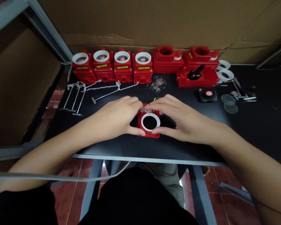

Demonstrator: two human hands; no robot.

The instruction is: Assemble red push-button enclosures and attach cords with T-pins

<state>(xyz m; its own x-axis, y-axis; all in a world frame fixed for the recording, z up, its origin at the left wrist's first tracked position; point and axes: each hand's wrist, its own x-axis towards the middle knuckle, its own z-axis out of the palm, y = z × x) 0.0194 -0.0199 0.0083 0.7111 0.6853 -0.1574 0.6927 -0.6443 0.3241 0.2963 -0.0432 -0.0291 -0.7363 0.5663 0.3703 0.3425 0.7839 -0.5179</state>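
Observation:
A small red housing (pixel 140 116) with a white ring (pixel 158 120) round a dark opening lies on the black worktop, near its front edge. My left hand (pixel 124 114) grips the housing's left side, thumb low and curled fingers at the far edge. From the right, my right hand (pixel 172 117) spans the white ring, with its thumb on the lower right rim and fingertips by the far edge. A small pale bit shows between the fingertips of both hands, too small to name. The undersides of my fingers are hidden.
Several red boxes with white rings (pixel 122 67) stand along the cardboard wall, beside red boxes without rings (pixel 168 64). Small metal hammers on cords (pixel 105 94) lie left. A black part (pixel 208 94), clear discs (pixel 229 103) and loose white rings (pixel 226 75) lie right. Pale debris (pixel 158 83) lies behind my hands.

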